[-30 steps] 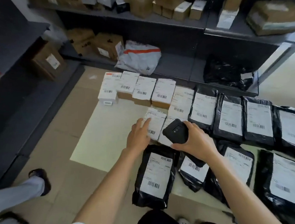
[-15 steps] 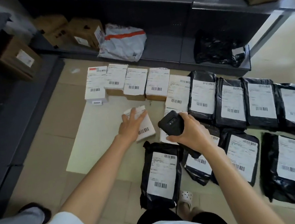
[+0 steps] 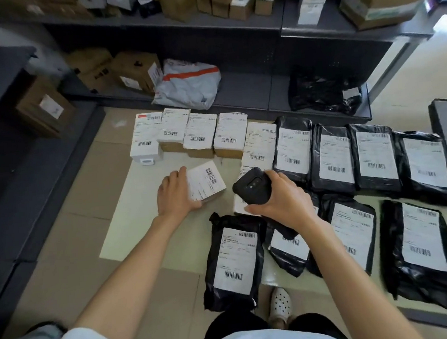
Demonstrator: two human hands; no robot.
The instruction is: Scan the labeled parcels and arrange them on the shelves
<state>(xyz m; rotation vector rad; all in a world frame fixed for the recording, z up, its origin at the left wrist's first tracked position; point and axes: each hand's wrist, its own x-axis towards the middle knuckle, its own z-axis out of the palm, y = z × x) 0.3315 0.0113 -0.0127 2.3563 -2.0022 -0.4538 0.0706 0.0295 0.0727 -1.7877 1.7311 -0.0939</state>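
Near the centre of the frame, the left hand (image 3: 176,194) grasps a small white labelled box (image 3: 205,181), thumb under its near edge, fingers over its left side; the box sits tilted on the pale floor sheet (image 3: 128,203). The right hand (image 3: 283,199) is clenched around a black handheld scanner (image 3: 251,185), hiding most of the white parcel beneath it. Behind lies a row of labelled boxes (image 3: 201,133), to the right black labelled bags (image 3: 333,158); label text is unreadable. Dark shelves (image 3: 251,89) cross the top; their upper parcels are cut off and blurred.
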